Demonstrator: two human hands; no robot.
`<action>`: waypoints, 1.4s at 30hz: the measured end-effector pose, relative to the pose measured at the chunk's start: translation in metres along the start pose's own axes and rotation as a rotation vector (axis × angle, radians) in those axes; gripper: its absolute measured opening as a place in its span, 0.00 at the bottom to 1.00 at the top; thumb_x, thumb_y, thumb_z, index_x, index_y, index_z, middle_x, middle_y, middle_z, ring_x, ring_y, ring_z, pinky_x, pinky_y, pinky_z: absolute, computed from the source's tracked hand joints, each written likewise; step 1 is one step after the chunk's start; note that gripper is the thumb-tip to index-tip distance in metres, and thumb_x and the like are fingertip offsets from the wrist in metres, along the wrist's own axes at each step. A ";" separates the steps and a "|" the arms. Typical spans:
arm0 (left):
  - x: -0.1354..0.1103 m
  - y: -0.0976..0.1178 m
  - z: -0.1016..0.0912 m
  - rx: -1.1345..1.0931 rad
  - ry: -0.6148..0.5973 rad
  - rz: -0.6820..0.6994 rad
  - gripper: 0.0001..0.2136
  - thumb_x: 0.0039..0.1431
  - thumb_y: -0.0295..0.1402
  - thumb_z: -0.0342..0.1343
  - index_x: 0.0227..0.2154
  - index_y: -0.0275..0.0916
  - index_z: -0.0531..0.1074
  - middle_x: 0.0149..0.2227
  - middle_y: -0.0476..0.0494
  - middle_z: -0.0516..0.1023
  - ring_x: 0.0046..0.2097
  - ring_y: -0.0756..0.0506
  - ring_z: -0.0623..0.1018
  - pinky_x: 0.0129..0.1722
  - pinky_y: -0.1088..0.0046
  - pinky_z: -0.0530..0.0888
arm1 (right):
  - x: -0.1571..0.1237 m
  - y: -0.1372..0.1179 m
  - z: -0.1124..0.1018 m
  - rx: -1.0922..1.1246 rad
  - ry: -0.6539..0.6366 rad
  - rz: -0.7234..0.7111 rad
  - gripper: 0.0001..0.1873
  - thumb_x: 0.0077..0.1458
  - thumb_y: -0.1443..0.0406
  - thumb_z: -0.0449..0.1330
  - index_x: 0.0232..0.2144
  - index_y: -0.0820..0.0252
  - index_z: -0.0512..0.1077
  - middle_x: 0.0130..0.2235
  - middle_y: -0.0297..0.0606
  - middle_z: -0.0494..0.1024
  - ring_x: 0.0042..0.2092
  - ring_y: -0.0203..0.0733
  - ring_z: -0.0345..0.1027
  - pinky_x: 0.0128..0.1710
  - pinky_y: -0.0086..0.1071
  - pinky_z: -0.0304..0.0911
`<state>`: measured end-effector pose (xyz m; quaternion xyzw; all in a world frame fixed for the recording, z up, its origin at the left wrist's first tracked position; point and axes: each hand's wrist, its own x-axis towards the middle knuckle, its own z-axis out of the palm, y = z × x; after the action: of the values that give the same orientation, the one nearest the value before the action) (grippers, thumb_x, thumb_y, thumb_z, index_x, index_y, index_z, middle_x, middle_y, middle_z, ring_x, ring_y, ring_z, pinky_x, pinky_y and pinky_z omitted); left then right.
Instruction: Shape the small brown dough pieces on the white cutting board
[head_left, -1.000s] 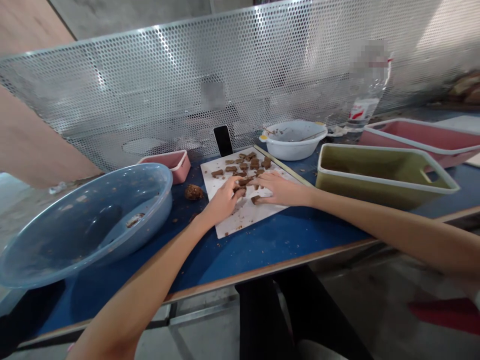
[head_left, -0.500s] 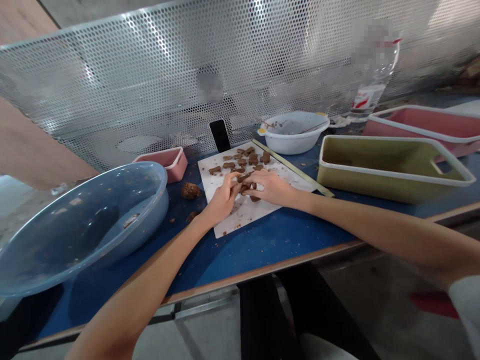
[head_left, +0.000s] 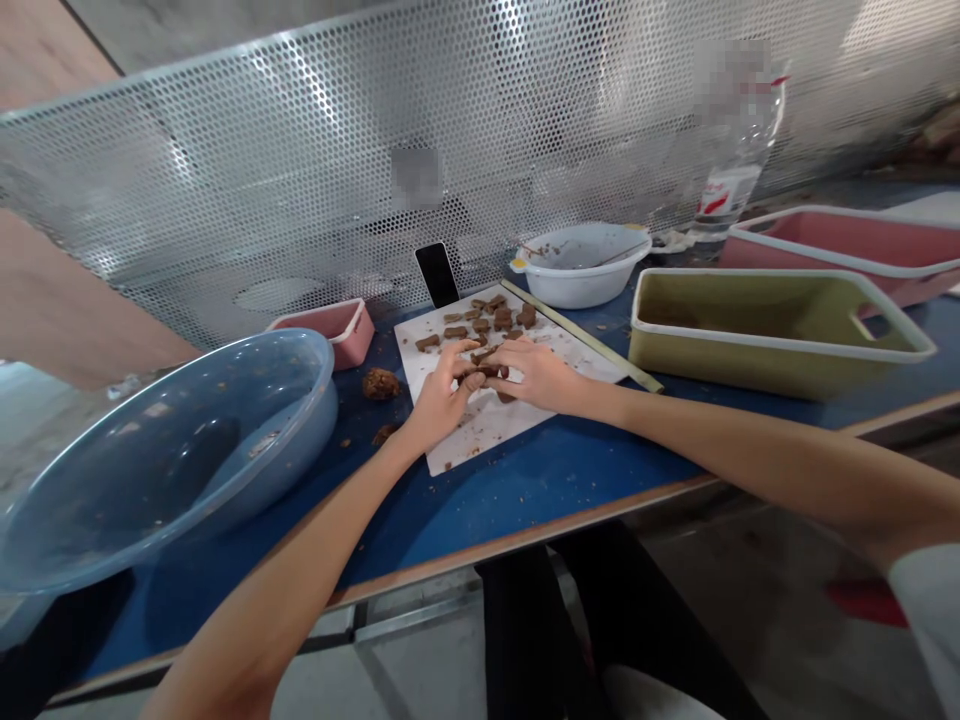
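Note:
My left hand (head_left: 441, 394) and my right hand (head_left: 534, 372) meet over the white board (head_left: 495, 420) on the blue table (head_left: 540, 480). Both have their fingers pinched together on a small brown piece (head_left: 483, 375) between them. Several more brown pieces (head_left: 487, 322) lie in rows on the far part of the board. A brown lump (head_left: 381, 383) sits on the table just left of the board.
A large blue basin (head_left: 161, 450) stands at the left. A small pink box (head_left: 330, 328), a black phone (head_left: 437, 274), a white bowl (head_left: 581, 262), a ruler (head_left: 581, 335), a green tray (head_left: 772, 330), a pink tray (head_left: 847, 250) and a bottle (head_left: 731, 150) are beyond. A perforated metal screen (head_left: 300, 160) backs the table.
My right hand has lifted from lying flat on the board and closed its fingers against my left hand's on a brown piece. The view has shifted slightly.

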<state>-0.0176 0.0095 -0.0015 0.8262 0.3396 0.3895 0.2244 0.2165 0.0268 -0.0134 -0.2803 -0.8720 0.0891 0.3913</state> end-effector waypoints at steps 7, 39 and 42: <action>0.003 0.001 0.003 -0.099 -0.004 -0.016 0.26 0.77 0.56 0.55 0.63 0.40 0.66 0.39 0.43 0.83 0.42 0.41 0.84 0.46 0.62 0.76 | -0.001 0.002 0.000 0.042 0.062 -0.019 0.07 0.71 0.61 0.65 0.42 0.57 0.81 0.39 0.40 0.85 0.44 0.47 0.79 0.51 0.43 0.66; 0.006 0.001 0.002 -0.185 0.146 -0.111 0.22 0.77 0.53 0.54 0.61 0.44 0.62 0.32 0.51 0.76 0.36 0.44 0.78 0.42 0.64 0.73 | 0.007 0.003 -0.009 0.483 0.383 0.420 0.23 0.67 0.44 0.63 0.43 0.58 0.79 0.39 0.41 0.84 0.41 0.45 0.76 0.45 0.39 0.73; 0.006 -0.012 -0.005 -0.116 0.171 -0.141 0.18 0.76 0.49 0.55 0.58 0.44 0.64 0.31 0.51 0.76 0.36 0.43 0.79 0.44 0.62 0.73 | 0.010 0.018 -0.015 0.488 0.415 0.436 0.27 0.66 0.39 0.62 0.40 0.56 0.75 0.36 0.38 0.79 0.39 0.43 0.70 0.42 0.38 0.70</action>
<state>-0.0235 0.0228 -0.0033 0.7497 0.3915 0.4608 0.2689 0.2302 0.0461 -0.0037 -0.3700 -0.6472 0.3164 0.5866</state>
